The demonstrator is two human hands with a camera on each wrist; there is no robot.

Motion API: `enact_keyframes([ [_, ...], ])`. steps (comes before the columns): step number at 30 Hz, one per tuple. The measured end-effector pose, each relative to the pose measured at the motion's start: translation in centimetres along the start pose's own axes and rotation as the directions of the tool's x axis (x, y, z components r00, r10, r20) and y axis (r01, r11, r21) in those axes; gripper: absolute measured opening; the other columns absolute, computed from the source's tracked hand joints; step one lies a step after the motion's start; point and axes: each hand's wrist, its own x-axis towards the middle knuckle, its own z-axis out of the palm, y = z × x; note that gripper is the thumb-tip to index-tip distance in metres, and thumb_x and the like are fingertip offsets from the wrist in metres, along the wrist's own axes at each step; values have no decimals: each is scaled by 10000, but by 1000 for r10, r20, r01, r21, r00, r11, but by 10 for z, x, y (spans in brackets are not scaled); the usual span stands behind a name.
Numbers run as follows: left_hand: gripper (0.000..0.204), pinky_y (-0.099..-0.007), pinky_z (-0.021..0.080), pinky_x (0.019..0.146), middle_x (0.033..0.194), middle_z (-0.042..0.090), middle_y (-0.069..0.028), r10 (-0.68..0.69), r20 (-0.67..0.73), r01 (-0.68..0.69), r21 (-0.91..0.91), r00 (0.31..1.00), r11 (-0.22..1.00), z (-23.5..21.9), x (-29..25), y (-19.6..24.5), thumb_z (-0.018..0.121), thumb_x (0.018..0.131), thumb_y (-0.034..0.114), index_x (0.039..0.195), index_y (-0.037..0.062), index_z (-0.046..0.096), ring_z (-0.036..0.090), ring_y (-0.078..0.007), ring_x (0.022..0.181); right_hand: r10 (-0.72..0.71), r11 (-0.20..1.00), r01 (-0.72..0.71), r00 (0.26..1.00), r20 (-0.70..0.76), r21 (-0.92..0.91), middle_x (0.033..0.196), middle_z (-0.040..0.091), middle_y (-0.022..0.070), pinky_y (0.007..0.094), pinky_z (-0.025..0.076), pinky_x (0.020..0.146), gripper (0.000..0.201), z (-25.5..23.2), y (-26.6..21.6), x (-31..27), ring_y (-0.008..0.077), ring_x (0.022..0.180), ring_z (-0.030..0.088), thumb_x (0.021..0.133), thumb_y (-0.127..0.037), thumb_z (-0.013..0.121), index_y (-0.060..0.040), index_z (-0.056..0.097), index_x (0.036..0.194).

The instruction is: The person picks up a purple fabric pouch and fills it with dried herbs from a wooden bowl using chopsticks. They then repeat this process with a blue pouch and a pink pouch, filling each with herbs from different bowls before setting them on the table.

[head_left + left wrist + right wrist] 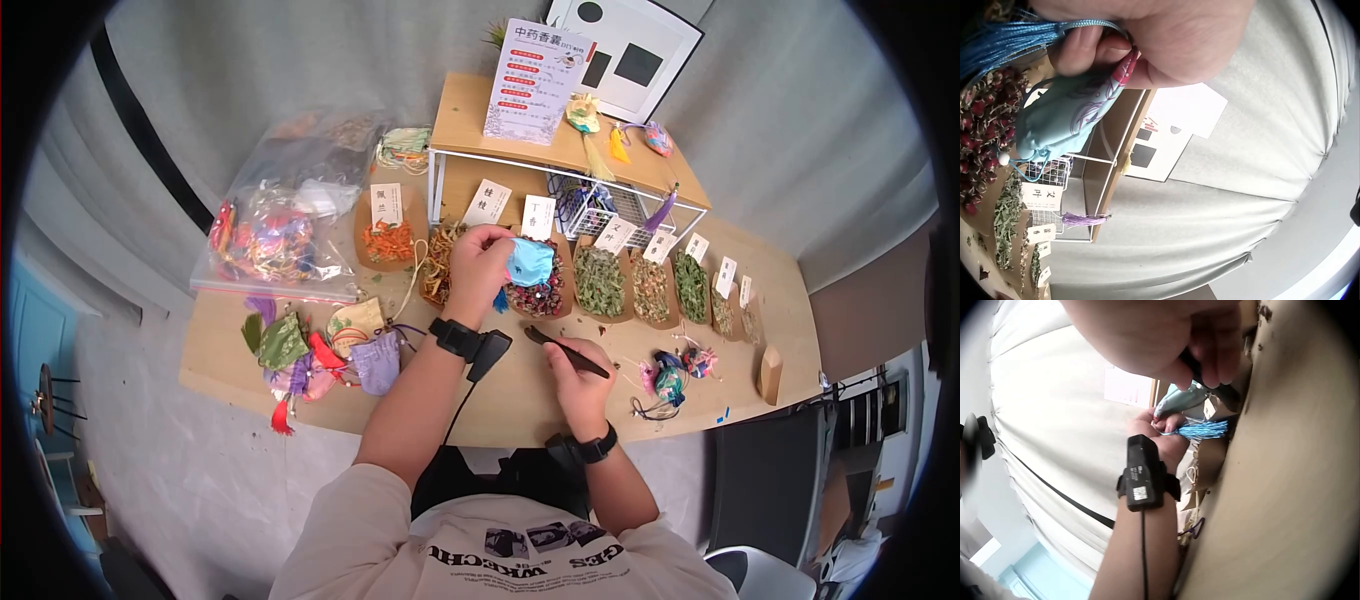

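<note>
My left hand (478, 270) pinches a light blue sachet pouch (531, 262) by its pink-edged end, over the paper trays of dried herbs. From that end hangs a blue tassel (1010, 47), and at the other end there is a thin blue drawstring with a white bead (1004, 159). Dried red rosebuds (988, 119) lie in a tray just below the pouch. Nearer the table's front, my right hand (583, 385) grips a slim dark tool (548, 343) whose far end points towards the rosebuds; its exact kind I cannot tell.
More labelled herb trays (601, 282) run along the table to the right. Several finished sachets (375, 362) lie at left, beside a clear plastic bag (290, 210) of colourful items. Small sachets (670, 375) lie at right. A wooden shelf (465, 100) with a sign (538, 80) stands behind.
</note>
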Motion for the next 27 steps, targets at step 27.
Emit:
enact_keyframes([
  [27, 144, -218, 433, 476, 797, 651, -27, 75, 29, -78, 98, 997, 992, 0, 3, -12, 635, 866, -11, 1002, -32, 679, 575, -64, 587, -36, 973, 51, 997, 71, -224, 905, 709, 95, 264, 560, 733, 166, -83, 13, 2, 154, 802, 676, 831, -13, 830, 40, 730, 951],
])
